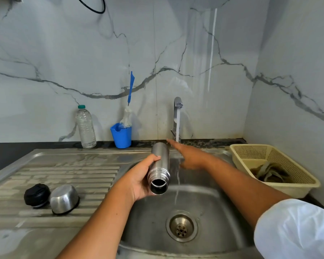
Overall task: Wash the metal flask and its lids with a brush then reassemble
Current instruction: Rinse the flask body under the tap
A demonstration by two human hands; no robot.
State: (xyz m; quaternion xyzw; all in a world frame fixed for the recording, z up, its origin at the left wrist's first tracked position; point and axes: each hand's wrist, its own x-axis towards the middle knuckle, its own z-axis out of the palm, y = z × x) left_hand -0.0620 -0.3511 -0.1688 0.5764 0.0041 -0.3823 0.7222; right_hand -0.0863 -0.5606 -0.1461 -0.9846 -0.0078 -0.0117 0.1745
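Left hand [138, 179] wraps the flask [159, 165] mid-body, right hand [187, 156] flat-fingered under the tap stream; wet steel, likely slippery, rigid, best gripped round the barrel.

We log a stainless sink unit: ribbed drainboard [64, 171] on the left, basin [213, 212] on the right, round drain [181, 228] in its floor. On the drainboard lie a black stopper [36, 195] and, just beside it, a steel cup lid [64, 199], dome up. Behind runs a dark counter strip [4, 152]. Against the wall on it stand a clear plastic bottle [85, 127] and, near it, a blue cup [121, 136] holding a brush [127, 116]. A tap [177, 116] rises behind the basin. A cream basket [251, 152] sits right of the basin.
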